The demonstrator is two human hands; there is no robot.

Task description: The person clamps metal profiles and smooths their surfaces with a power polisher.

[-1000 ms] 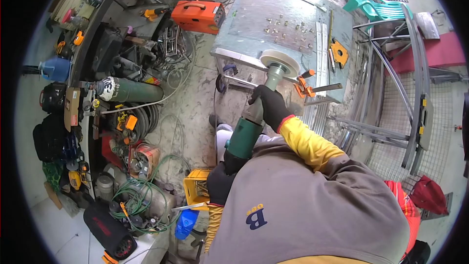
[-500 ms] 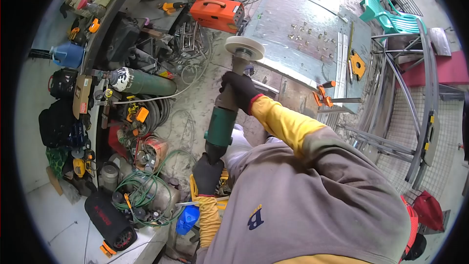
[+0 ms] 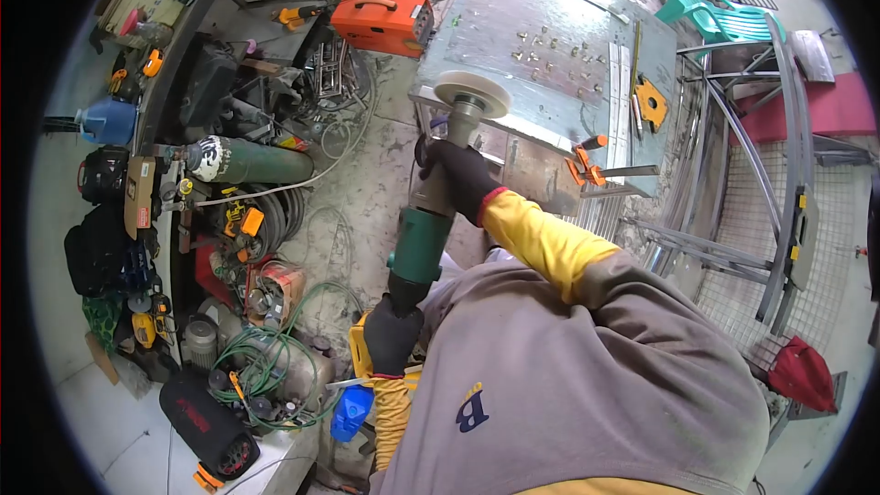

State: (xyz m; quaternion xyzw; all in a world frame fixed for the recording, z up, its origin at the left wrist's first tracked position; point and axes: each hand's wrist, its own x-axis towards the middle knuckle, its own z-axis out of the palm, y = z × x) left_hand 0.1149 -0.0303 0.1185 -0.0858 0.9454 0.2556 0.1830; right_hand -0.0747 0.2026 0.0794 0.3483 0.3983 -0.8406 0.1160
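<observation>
A long green-and-grey power grinder [image 3: 418, 246] slants up across the view, with a round white wheel [image 3: 473, 93] and silver hub at its far end. Around its narrow front section my right hand [image 3: 461, 181], in a black glove and yellow sleeve, is closed. Lower down, my black-gloved left hand [image 3: 392, 339] grips the dark rear handle, close to my body. In this view the wheel overlaps the near left corner of a low metal-topped table [image 3: 486, 18]. A yellow tool or case [image 3: 359, 345] shows partly behind my left hand.
Small metal pieces [image 3: 550, 53] and an orange clamp [image 3: 587, 162] are on the table. Left stand an orange welding machine [image 3: 380, 24], a green gas cylinder [image 3: 261, 162] and coiled green hose [image 3: 266, 367]. Metal frames [image 3: 747, 142] and a green chair [image 3: 720, 14] are at right.
The surroundings have shifted leftward in view. The grinder's wheel end has moved a little right, now overlapping the table's corner. Both hands keep their grip.
</observation>
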